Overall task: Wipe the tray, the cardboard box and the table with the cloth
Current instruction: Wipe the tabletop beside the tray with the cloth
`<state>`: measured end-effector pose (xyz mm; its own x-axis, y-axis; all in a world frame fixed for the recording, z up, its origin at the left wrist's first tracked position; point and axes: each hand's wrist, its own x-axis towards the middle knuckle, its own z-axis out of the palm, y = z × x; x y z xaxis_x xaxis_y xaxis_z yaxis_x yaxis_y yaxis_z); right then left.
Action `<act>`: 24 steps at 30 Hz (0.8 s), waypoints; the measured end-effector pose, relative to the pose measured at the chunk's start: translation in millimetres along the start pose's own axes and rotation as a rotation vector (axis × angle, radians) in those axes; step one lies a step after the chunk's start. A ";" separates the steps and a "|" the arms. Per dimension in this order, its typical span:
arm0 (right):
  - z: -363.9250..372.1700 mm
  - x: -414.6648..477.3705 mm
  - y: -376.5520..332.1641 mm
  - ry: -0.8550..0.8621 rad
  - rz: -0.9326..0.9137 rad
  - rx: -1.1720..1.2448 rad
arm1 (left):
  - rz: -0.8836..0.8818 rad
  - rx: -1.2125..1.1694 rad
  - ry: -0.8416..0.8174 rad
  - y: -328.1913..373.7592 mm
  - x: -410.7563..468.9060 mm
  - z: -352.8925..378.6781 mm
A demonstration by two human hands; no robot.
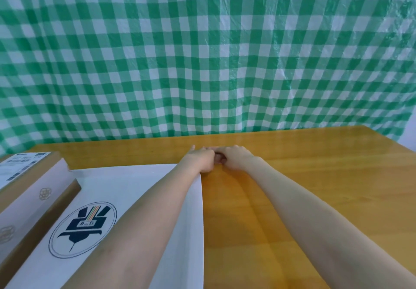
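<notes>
A green-and-white checked sheet [202,52] (thin, creased plastic) hangs behind.

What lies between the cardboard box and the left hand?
In the head view, the white tray with its round logo lies between the cardboard box and left hand.

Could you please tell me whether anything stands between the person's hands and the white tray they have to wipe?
Nothing visible does. The left hand and right hand meet over the wooden table beside the far right corner of the white tray; its surface shows only a printed logo. The cardboard box lies on its other side.
</notes>
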<state>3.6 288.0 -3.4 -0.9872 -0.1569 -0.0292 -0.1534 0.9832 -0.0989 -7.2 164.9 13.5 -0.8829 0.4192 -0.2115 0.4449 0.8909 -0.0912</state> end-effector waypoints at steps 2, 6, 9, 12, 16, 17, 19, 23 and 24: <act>0.8 -3.9 -0.6 0.000 -0.003 -0.001 | 0.008 0.028 -0.015 3.5 -8.0 -2.9; 4.0 -13.9 -4.4 -0.007 -0.001 0.001 | 0.033 0.044 -0.020 8.4 -20.5 -3.0; 2.8 -23.9 -7.6 0.005 -0.005 -0.006 | 0.018 0.021 -0.021 7.0 -26.3 0.0; 4.4 -37.4 -11.3 0.004 -0.015 -0.002 | 0.024 0.026 -0.027 10.5 -38.0 1.7; 7.9 -54.0 -12.1 0.017 -0.018 0.028 | 0.060 0.108 0.005 17.5 -53.1 6.1; 7.8 -57.5 -12.1 0.021 -0.021 0.037 | 0.067 0.126 0.008 18.5 -55.7 6.7; 8.8 -66.0 -13.5 0.033 -0.026 0.044 | 0.075 0.151 0.018 20.2 -62.3 8.2; 9.2 -83.2 -17.6 0.038 -0.050 -0.010 | 0.106 0.175 0.046 22.9 -78.5 9.3; 9.3 -88.9 -18.3 0.036 -0.056 -0.039 | 0.115 0.182 0.052 24.3 -83.7 9.5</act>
<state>94.6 283.1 -8.3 -0.9778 -0.2090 0.0114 -0.2093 0.9760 -0.0603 79.0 149.8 19.8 -0.8293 0.5288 -0.1809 0.5587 0.7924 -0.2447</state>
